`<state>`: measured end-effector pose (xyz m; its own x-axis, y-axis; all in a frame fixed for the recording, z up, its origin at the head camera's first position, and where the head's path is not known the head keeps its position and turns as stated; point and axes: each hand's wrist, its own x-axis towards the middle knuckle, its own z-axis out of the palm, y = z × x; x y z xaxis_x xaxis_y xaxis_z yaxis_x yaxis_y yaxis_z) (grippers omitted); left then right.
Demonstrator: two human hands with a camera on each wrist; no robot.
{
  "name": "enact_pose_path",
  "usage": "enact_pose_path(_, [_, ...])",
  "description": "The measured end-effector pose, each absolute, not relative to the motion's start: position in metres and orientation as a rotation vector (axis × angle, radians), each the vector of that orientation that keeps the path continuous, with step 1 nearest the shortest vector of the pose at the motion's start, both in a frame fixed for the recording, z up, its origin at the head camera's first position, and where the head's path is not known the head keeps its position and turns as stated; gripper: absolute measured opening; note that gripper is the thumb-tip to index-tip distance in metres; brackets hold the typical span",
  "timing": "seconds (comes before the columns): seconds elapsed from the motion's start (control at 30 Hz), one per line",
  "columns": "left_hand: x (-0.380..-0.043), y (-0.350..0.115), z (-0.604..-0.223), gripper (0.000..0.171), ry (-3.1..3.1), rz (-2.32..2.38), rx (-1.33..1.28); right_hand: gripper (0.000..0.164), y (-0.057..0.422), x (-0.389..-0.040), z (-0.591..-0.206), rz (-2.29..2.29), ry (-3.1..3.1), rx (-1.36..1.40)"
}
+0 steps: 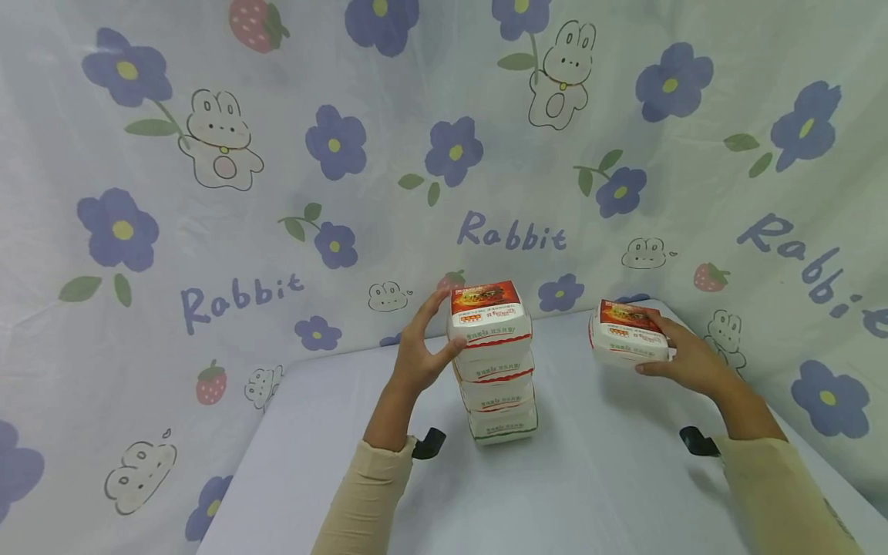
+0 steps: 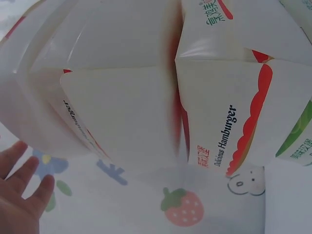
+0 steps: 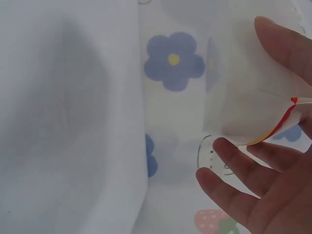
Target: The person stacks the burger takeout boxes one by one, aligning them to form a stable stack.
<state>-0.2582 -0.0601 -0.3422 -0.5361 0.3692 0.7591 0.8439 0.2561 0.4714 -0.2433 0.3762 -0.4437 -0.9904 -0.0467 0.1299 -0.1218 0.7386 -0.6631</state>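
Several white paper hamburger boxes form an upright stack on the table. The top box has a red lid with a burger picture. My left hand is at its left side, thumb by the front corner and fingers spread toward the back. In the left wrist view, those fingers look nearly straight beside the box; contact is unclear. To the right, my right hand grips another hamburger box by its right side, above the table. The right wrist view shows the thumb and fingers around this box.
A white cloth covers the table. Close behind hangs a curtain printed with flowers, rabbits and strawberries. Small black pieces stick out at both wrists, past beige sleeves.
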Motion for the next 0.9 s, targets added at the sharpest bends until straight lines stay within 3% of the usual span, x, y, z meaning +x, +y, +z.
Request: enact_pose_path(0.9, [-0.269, -0.054, -0.355, 0.07, -2.042, -1.266, -1.066, 0.11, 0.335, -0.246, -0.345, 1.11, -2.765, 0.39])
